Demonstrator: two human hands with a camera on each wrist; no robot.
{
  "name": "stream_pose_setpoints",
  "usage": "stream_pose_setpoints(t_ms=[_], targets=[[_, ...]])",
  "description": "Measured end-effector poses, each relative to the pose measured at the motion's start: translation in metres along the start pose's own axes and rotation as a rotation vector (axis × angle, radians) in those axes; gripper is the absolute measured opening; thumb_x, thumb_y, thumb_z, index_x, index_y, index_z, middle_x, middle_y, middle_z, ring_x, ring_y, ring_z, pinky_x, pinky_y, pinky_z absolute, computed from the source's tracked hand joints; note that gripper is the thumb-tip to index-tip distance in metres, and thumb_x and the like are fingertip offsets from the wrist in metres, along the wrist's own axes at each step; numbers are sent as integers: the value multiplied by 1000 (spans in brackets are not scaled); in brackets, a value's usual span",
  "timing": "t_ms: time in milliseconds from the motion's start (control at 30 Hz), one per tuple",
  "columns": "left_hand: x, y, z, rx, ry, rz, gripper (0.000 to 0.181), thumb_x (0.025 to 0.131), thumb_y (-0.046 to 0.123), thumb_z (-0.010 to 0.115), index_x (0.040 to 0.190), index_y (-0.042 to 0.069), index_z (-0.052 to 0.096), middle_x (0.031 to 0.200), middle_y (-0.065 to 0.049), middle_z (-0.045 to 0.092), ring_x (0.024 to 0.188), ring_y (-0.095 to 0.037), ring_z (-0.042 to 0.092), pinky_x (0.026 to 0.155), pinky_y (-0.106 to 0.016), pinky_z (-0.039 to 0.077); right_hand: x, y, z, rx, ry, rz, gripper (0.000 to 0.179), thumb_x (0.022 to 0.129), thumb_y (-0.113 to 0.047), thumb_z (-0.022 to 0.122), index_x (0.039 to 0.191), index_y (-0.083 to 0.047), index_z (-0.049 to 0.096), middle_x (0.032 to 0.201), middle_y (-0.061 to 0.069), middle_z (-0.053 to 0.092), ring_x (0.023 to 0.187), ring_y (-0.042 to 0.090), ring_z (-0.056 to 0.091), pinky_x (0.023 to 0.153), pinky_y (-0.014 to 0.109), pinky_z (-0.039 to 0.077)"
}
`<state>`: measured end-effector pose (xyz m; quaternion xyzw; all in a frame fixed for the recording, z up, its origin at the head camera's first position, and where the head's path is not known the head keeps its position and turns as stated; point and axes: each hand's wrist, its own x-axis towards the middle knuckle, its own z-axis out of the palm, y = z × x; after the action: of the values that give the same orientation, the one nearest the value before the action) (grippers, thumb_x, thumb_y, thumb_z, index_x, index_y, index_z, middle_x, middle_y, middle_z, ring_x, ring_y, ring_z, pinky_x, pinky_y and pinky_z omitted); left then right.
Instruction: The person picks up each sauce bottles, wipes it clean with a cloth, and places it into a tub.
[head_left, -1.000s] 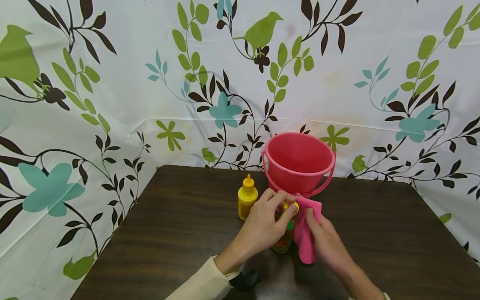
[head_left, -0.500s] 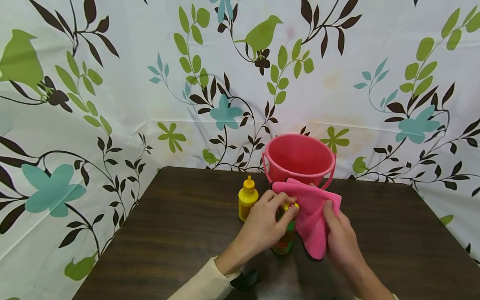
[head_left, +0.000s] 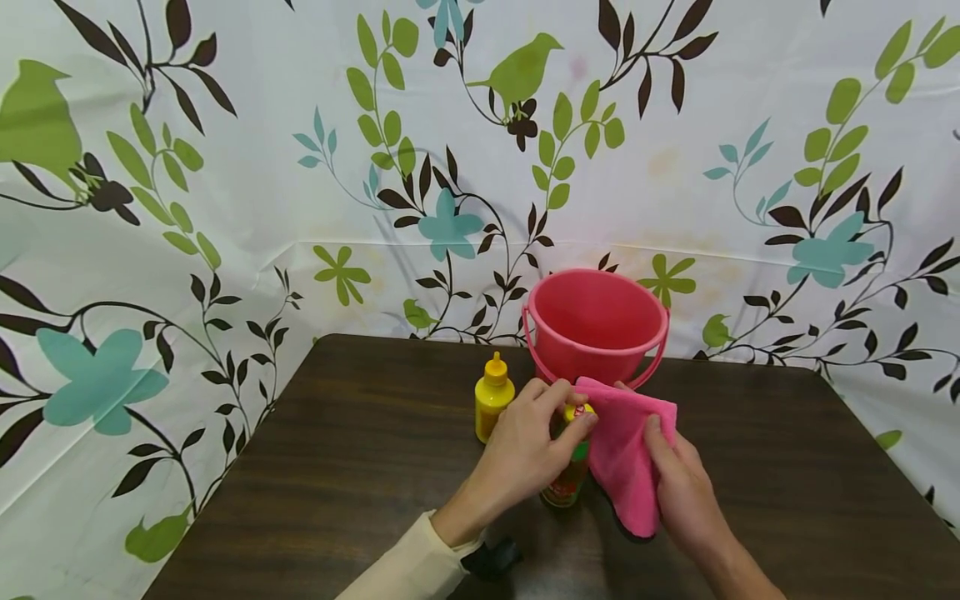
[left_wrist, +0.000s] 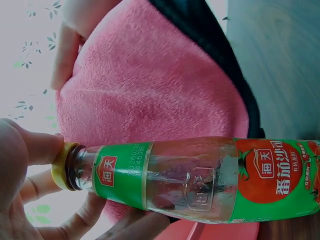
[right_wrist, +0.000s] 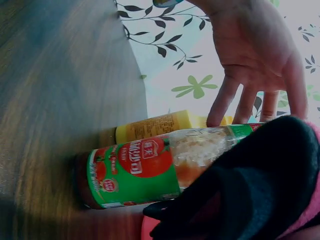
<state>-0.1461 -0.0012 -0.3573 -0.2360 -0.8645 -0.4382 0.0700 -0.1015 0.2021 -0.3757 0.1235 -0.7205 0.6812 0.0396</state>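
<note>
A glass ketchup bottle (left_wrist: 192,180) with a green and red label stands on the table. My left hand (head_left: 521,446) pinches its yellow cap (left_wrist: 61,166) between thumb and fingers, as the left wrist view shows. Just right of the bottle, my right hand (head_left: 684,487) grips a pink cloth (head_left: 626,454) with a dark edge, the thumb on its front. The cloth hangs close beside the bottle; in the right wrist view its dark edge (right_wrist: 220,185) covers part of the bottle. Whether cloth and glass touch, I cannot tell.
A yellow squeeze bottle (head_left: 492,400) stands left of the ketchup bottle. Behind the hands is a pink bucket (head_left: 592,354) with its handle lowered. The dark wooden table (head_left: 360,433) meets a patterned curtain (head_left: 285,167) at the back.
My right hand has moved right with the cloth, which hangs more spread out than before. The cloth rose in front of the bucket, then came down somewhat. My left hand stays on the cap.
</note>
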Motion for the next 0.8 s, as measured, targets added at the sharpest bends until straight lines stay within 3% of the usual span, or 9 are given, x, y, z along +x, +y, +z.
stream_pose_setpoints(t_ms=[67,167,233,300,433,600,700,800], targets=[[1,0,0,-4,2,-4,19,100,40,70,108,23,67,103,1,61,96,-14,55,74,-21,50,-1,3,0,7,-33,-10,54,118,-31,26,158,1,41,150,-15,60,111,5,64,85,22,56],[1,0,0,-8,4,-20,20,100,41,71,107,23,66,103,0,60,96,-14,55,74,-22,50,-4,6,0,28,-84,-7,47,118,-28,26,150,-3,49,127,-7,71,98,8,68,78,26,58],[1,0,0,-8,7,-28,22,99,42,71,108,23,66,103,1,60,95,-13,54,74,-22,50,-5,7,1,33,-109,21,42,118,-29,25,145,-7,50,113,-3,71,91,11,69,74,29,59],[1,0,0,-9,9,-30,22,99,42,72,108,23,66,103,2,60,95,-13,54,74,-22,50,-6,7,2,23,-118,64,36,118,-30,27,143,-12,46,108,0,67,92,14,69,74,31,60],[1,0,0,-18,19,-24,20,99,41,72,108,23,68,102,2,61,94,-13,54,74,-22,50,-5,7,7,4,-158,119,41,117,-30,28,156,-17,27,137,5,53,115,18,63,88,32,60],[0,-1,1,-26,30,-12,20,100,40,71,111,23,71,105,2,64,96,-12,54,77,-22,50,-1,7,14,-29,-226,138,58,116,-28,36,167,-28,11,167,6,25,145,22,38,107,45,48],[-1,-1,3,-21,42,-4,20,101,39,71,113,22,73,105,2,66,96,-13,55,78,-23,51,2,9,22,-48,-238,157,64,114,-30,41,168,-34,7,172,5,15,155,32,21,114,58,43],[-2,-1,3,-24,49,5,19,101,36,71,112,21,74,102,1,65,95,-15,56,77,-23,50,6,14,27,-63,-237,162,66,114,-32,42,168,-36,4,174,4,13,158,38,16,117,59,42]])
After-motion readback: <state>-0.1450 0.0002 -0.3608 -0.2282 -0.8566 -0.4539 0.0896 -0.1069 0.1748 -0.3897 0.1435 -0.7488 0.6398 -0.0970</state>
